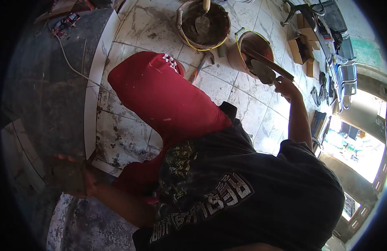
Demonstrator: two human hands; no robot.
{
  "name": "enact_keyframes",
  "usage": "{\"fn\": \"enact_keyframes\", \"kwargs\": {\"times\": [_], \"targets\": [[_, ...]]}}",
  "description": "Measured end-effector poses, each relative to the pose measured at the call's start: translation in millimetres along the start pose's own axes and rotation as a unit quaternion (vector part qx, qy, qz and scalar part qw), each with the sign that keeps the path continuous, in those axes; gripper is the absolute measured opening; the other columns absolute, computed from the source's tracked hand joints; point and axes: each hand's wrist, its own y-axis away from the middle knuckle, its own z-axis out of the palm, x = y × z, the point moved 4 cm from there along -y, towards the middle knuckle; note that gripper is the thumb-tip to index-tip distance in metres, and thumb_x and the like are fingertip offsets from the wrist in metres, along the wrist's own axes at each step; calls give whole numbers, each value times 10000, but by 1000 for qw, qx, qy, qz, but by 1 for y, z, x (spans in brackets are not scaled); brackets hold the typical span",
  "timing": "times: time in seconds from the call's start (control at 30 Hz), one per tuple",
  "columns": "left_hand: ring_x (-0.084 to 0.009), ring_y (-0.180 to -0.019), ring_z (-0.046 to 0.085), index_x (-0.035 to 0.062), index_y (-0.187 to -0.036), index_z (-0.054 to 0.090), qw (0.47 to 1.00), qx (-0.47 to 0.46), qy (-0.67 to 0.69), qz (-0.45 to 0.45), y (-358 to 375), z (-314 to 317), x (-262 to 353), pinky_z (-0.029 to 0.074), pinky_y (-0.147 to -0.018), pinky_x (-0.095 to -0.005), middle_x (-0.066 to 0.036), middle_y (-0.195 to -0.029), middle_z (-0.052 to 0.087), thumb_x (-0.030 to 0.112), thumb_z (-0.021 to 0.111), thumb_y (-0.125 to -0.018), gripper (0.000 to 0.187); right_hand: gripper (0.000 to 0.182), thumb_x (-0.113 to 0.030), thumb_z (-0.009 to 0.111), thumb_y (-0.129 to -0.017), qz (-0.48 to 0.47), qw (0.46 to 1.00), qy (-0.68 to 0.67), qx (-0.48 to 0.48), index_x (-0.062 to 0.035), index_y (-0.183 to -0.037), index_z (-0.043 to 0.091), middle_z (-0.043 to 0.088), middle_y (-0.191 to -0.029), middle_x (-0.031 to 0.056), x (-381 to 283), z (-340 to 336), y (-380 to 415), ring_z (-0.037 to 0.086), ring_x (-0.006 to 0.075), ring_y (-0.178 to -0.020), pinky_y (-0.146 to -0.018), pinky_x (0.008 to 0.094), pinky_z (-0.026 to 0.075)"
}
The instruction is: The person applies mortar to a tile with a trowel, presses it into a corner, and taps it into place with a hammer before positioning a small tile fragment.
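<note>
The trowel (262,69) was gripped by the right hand (285,88), its blade just over the rim of the orange bucket (243,48) w/ yellow handle. A bigger bucket (204,23) of mortar sat just beside, another trowel in it. Left hand (72,175) pressed flat, fingers spread, on the dark step edge near the white tile strip (93,92). Red trousers (160,92) knelt on the marble floor (247,108).

Red trousers (160,96), black shirt (252,184) with pale lettering, white marbled floor tiles (247,104), perhaps an orange-brown bucket (254,48).
</note>
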Motion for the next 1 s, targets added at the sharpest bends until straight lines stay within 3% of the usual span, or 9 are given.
{"fn": "enact_keyframes", "kwargs": {"times": [0.2, 0.23, 0.33, 0.47, 0.57, 0.67, 0.77, 0.9, 1.0], "targets": [[-450, -1414, 193, -68, -1473, 157, 995, 20, -94, 40, 5, -14, 22, 188, -1169, -544, -303, -1524, 166, 273, 625, -866, 839, 315, -305, 572, -886, 9, 983, 178, -51, -2, -900, 657, 660, -713, 87, -13, -3, -51, 624, 197, -577, -533, 356, 493], [-449, -1414, 195, -73, -1471, 160, 994, 28, -100, 46, 7, -15, 25, 193, -1167, -544, -304, -1523, 169, 267, 632, -862, 842, 269, -259, 598, -867, -4, 992, 120, -40, 2, -871, 661, 632, -667, 79, -11, -2, -59, 608, 189, -544, -493, 348, 478], [-442, -1416, 195, -54, -1476, 178, 995, 39, -82, 49, 13, -10, 23, 203, -1162, -542, -286, -1532, 166, 242, 659, -844, 848, 201, -200, 621, -852, -25, 990, 131, -43, -5, -864, 665, 612, -638, 75, -10, 1, -80, 582, 179, -511, -458, 341, 465], [-423, -1430, 169, 10, -1500, 174, 980, 111, -137, 96, 31, -13, 39, 189, -1165, -540, -239, -1557, 144, 218, 711, -808, 900, 218, -129, 637, -824, 15, 984, 144, -106, -66, -1033, 632, 587, -602, 62, -42, -7, -66, 523, 149, -447, -403, 341, 420], [-411, -1436, 162, 47, -1512, 162, 973, 139, -145, 110, 46, -16, 46, 185, -1164, -541, -222, -1562, 141, 225, 726, -805, 921, 282, -37, 707, -701, 49, 983, 142, -106, 19, -973, 658, 621, -671, 126, -38, -9, -72, 586, 209, -533, -433, 382, 461], [-408, -1426, 200, 74, -1517, 161, 980, 142, -87, 109, 54, -19, 45, 199, -1160, -534, -234, -1551, 153, 211, 743, -804, 930, 317, -151, 716, -772, -50, 960, 267, -71, -104, -1082, 668, 661, -711, 127, -9, 7, -122, 628, 219, -570, -492, 374, 495], [-404, -1425, 207, 83, -1519, 149, 976, 158, -91, 122, 58, -19, 44, 218, -1153, -533, -231, -1554, 140, 232, 730, -822, 919, 253, -266, 706, -806, -65, 921, 373, -91, -67, -962, 705, 672, -735, 130, -46, 3, -98, 651, 225, -601, -552, 387, 529], [-400, -1422, 215, 70, -1519, 133, 971, 159, -107, 142, 64, -16, 47, 226, -1150, -538, -233, -1554, 134, 255, 707, -844, 905, 250, -290, 711, -802, -80, 916, 365, -146, -97, -961, 720, 690, -790, 119, -58, 0, -96, 681, 242, -700, -639, 391, 549], [-396, -1419, 227, 59, -1519, 116, 969, 159, -116, 148, 68, -16, 47, 230, -1150, -534, -238, -1551, 142, 308, 672, -870, 890, 248, -295, 729, -782, -175, 830, 515, -121, -136, -972, 731, 711, -892, 104, -53, 12, -112, 691, 261, -839, -752, 398, 546]]}}
